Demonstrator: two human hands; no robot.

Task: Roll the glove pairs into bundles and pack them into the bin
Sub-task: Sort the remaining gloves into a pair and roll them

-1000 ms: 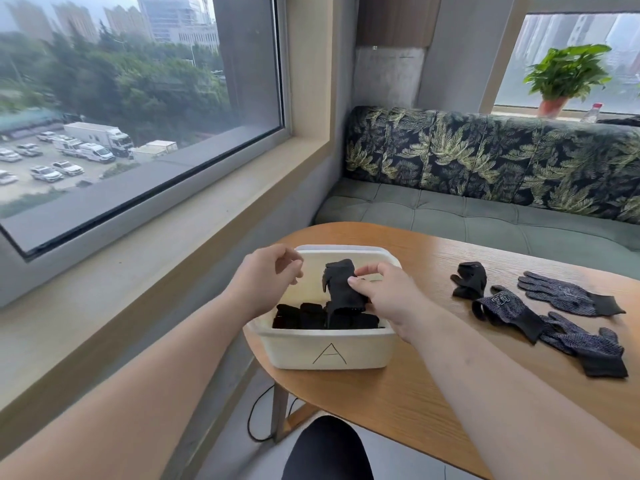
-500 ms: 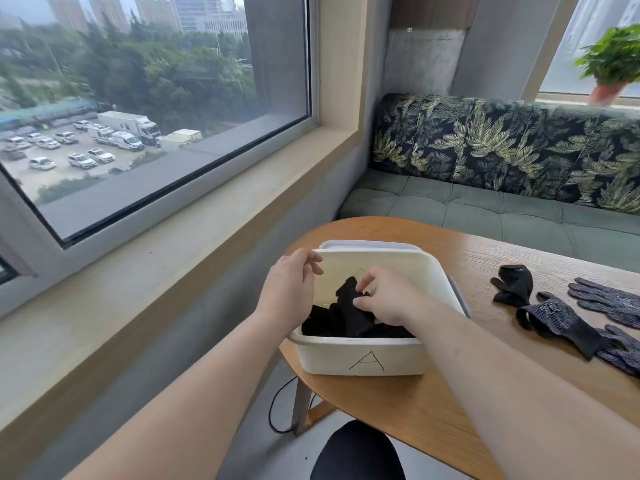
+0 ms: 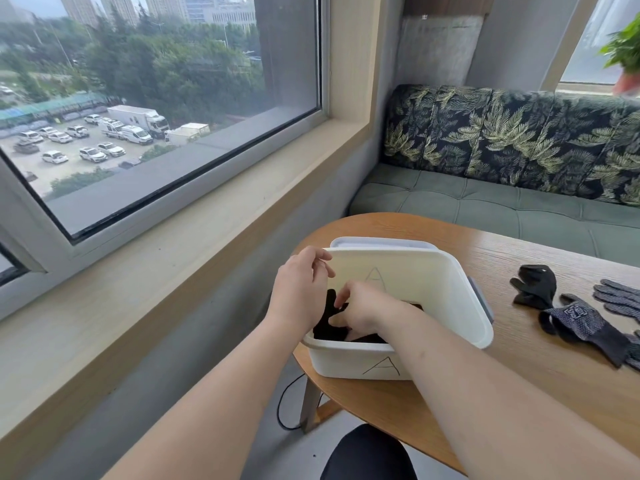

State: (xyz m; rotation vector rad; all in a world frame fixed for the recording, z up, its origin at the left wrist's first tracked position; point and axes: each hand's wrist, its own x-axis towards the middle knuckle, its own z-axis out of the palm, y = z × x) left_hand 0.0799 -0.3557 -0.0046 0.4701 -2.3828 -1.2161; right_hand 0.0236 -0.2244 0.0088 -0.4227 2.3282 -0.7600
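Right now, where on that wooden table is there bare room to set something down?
Bare wood lies between the white plastic bin and the black glove, and along the near edge of the round wooden table. Crowded: dotted grey gloves at the right, and the bin, holding left hand, right hand and black glove bundles.

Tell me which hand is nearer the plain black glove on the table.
Right. The right hand is inside the bin, left of the glove; the left hand is farther left.
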